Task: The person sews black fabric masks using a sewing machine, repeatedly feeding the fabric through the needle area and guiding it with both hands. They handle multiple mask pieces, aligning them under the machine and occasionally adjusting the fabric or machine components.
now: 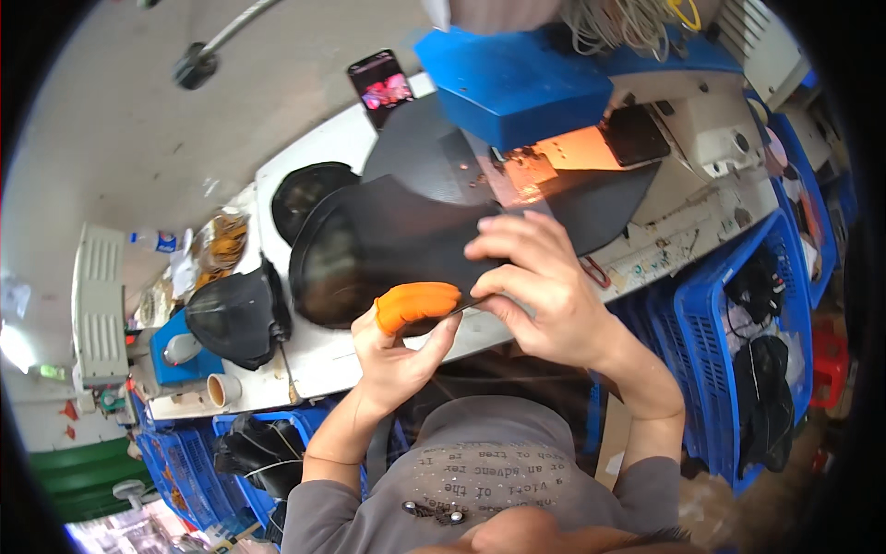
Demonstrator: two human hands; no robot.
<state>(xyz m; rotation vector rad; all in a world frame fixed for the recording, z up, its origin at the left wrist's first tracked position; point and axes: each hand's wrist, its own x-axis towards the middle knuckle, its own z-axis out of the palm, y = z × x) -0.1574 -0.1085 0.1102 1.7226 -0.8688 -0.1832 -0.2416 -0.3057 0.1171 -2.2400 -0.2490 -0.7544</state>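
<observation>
My left hand [399, 360] wears an orange finger cover [417, 303] and has its thumb bent against the fingers. My right hand [549, 295] has thumb and forefinger pinched together, its other fingers raised and spread. Between the two hands runs a thin dark strip [467, 306], pinched at both ends; whether it belongs to a larger piece I cannot tell. Just beyond them lies a large black moulded shell [369, 245] with a rounded, raised rim, blurred in part. A smaller black moulded piece [309, 196] rests behind it.
Over the white table [314, 148] stands a blue machine housing [517, 88] lighting the work surface. A phone [380, 88] with a lit screen leans behind; a dark phone [637, 134] lies right. Another black shell [235, 314] sits left, near a tape roll [223, 390]. Blue crates [706, 342] flank me.
</observation>
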